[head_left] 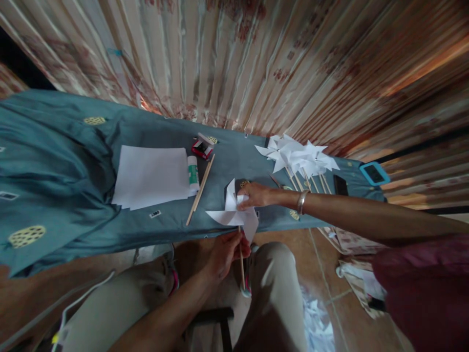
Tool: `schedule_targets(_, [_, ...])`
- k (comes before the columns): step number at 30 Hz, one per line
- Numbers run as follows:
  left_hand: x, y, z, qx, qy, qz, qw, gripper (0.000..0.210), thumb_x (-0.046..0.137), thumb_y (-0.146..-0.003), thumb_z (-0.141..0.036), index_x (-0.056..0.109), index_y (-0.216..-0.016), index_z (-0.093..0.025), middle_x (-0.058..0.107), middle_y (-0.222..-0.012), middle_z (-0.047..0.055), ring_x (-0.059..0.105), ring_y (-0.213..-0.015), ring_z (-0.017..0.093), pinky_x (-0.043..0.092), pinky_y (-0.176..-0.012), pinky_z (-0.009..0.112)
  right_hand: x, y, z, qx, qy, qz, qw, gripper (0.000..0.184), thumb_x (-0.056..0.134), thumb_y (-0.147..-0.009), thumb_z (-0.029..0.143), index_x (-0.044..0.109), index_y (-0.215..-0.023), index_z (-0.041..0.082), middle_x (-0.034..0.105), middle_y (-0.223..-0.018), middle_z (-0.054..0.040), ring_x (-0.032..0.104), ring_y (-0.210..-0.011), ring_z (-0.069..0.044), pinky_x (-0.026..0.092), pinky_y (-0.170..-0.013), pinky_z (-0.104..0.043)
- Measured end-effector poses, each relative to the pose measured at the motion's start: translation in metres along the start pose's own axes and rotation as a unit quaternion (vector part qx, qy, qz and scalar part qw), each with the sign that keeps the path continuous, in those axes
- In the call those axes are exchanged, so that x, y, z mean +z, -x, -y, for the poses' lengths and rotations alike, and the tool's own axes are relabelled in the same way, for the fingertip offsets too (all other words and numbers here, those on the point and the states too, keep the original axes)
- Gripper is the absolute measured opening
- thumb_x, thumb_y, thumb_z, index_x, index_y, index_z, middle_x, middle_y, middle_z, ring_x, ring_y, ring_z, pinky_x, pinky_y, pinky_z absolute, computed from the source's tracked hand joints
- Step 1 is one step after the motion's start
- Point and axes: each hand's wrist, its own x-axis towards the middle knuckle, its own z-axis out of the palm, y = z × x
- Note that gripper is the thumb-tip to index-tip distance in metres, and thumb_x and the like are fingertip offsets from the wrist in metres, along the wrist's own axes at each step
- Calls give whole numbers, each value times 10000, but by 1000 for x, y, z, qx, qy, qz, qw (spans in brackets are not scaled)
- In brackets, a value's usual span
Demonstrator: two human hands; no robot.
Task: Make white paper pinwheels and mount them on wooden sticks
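Note:
A white paper pinwheel [223, 217] on a wooden stick [242, 266] is between my two hands at the table's near edge. My left hand [227, 252] is closed around the stick, just below the paper blades. From the right, my right hand [254, 195] pinches the pinwheel near its centre, with the fingertips partly hidden by paper. Left of the pinwheel lie loose wooden sticks [201, 193]. Beside them stand a green and white glue stick [193, 173] and an open red box [202, 146]. A stack of white paper [152, 176] lies farther left.
Several finished-looking pinwheels [296, 154] lie in a pile at the back right. Scissors [280, 183], partly hidden, are by my right forearm. A dark phone [340, 186] and a blue-framed device [374, 173] sit at the right end. A pleated curtain [220, 63] hangs behind the cloth-covered table [139, 225].

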Motion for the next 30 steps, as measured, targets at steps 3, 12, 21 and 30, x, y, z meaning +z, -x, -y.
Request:
schedule_targets(3, [0, -1, 0, 3, -8, 8, 1000, 401, 813, -568, -488, 653, -613, -123, 643, -569, 20, 587, -505, 114, 468, -554, 252, 0, 0, 1, -1, 7, -4, 1000, 207, 706, -756, 353, 692, -683, 160, 661, -653, 0, 589, -634, -138, 382, -569, -219])
schedule_targets(12, [-2, -2, 0, 7, -26, 23, 999, 380, 770, -626, -485, 641, -601, -128, 628, -545, 27, 570, -496, 117, 436, -552, 252, -1, 1, 9, 33, -6, 11, 999, 185, 688, -746, 312, 673, -638, 162, 625, -591, 18, 548, -584, -123, 374, -541, -218])
schedule_targets(21, [0, -4, 2, 15, -37, 28, 999, 366, 747, -681, -466, 635, -579, -133, 611, -515, 22, 546, -477, 109, 431, -545, 248, 0, 2, 10, 54, -2, 8, 998, 160, 684, -759, 291, 684, -689, 147, 660, -660, -6, 562, -611, -131, 371, -530, -219])
schedule_targets(30, [-1, -7, 3, 14, -21, 26, 999, 340, 762, -694, -424, 642, -583, -126, 607, -509, 16, 548, -468, 103, 426, -521, 232, 1, 4, 14, 79, 9, 1, 997, 180, 705, -757, 317, 716, -772, 137, 685, -710, -16, 597, -664, -143, 384, -546, -212])
